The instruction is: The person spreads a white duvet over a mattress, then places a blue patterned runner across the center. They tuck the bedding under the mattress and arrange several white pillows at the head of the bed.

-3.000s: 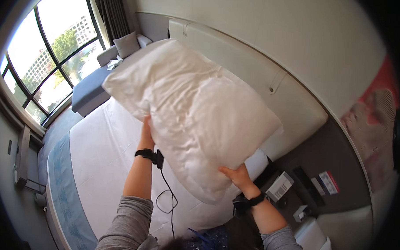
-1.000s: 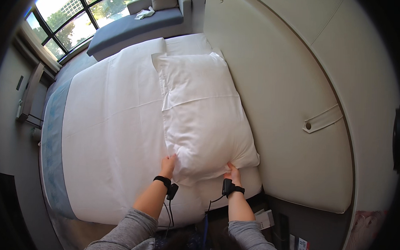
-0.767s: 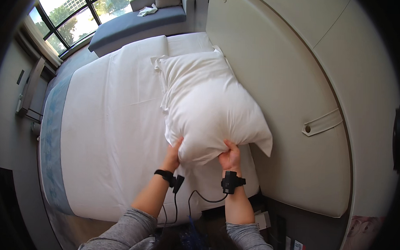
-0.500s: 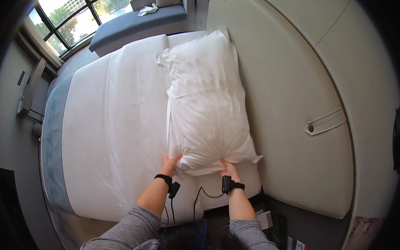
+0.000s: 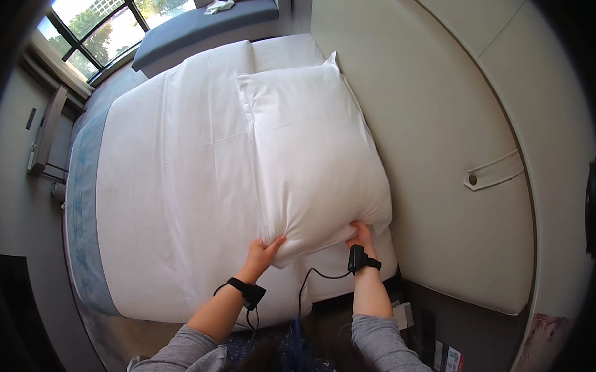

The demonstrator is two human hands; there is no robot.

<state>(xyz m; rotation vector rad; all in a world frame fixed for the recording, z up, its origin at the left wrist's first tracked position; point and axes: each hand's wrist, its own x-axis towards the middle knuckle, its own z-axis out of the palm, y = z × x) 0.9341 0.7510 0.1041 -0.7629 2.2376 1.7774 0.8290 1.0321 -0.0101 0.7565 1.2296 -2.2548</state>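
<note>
A plump white pillow [image 5: 312, 154] lies at the head end of the bed, its near end lifted slightly between my hands. My left hand [image 5: 264, 252] pinches the pillow's near left corner, thumb on top and the other fingers hidden beneath. At the near right, my right hand [image 5: 360, 235] grips the edge in the same way, most of its fingers tucked under the fabric. Beneath the pillow spreads the white bed cover [image 5: 199, 182].
A padded beige headboard [image 5: 436, 164] with a strap handle borders the bed on the right. A blue runner [image 5: 90, 211] crosses the foot end. Beyond the far side stands a blue window bench [image 5: 212, 25]. Black wrist devices trail a cable [image 5: 321, 275] between my arms.
The pillow has settled flatter onto the bed, its far end now nearer to me. Both hands have moved apart while keeping hold of its near end.
</note>
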